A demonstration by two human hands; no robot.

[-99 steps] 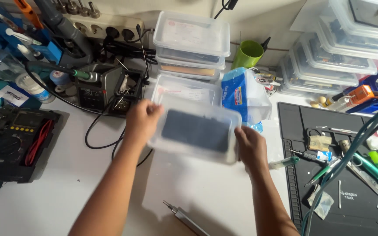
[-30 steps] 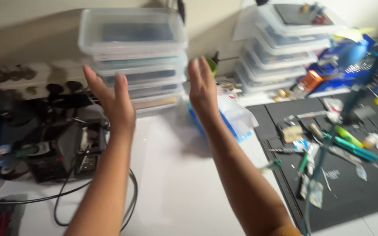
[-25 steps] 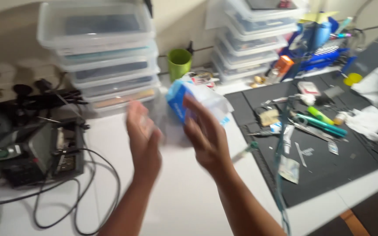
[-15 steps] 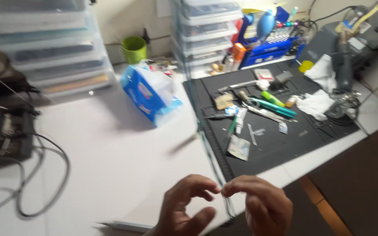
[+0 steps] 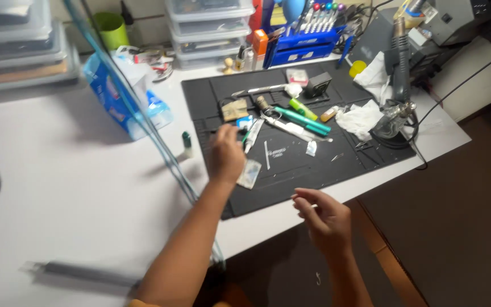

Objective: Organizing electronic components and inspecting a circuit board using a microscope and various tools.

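The left hand (image 5: 227, 156) is stretched out over the near-left part of the black work mat (image 5: 370, 156); its fingers (image 5: 229, 132) are bunched together at the tips, near a dark tool (image 5: 223, 131) lying on the mat; whether they pinch it cannot be told, as the hand is blurred. A small pale packet (image 5: 249, 173) lies on the mat just beside the hand, partly under its edge. The right hand (image 5: 324, 217) hangs beyond the front edge of the white desk (image 5: 69, 187), well apart from the mat's contents; its fingers (image 5: 305, 197) are loosely curled and hold nothing visible.

On the mat lie tweezers (image 5: 282, 126), a teal pen-shaped tool (image 5: 301, 119), a yellow-green marker (image 5: 303, 109) and a small black box (image 5: 317, 85); crumpled white tissues (image 5: 359, 120) sit toward its right side. A small green-capped vial (image 5: 187, 143) stands on the desk just left of the mat; a blue and white wipes pack (image 5: 121, 96) lies further left. Clear stacked storage boxes (image 5: 208, 25) and a green cup (image 5: 111, 29) stand along the rear; a blue tool holder (image 5: 305, 45) stands behind the mat. A thin cable (image 5: 137, 113) crosses the view in front of the left forearm.
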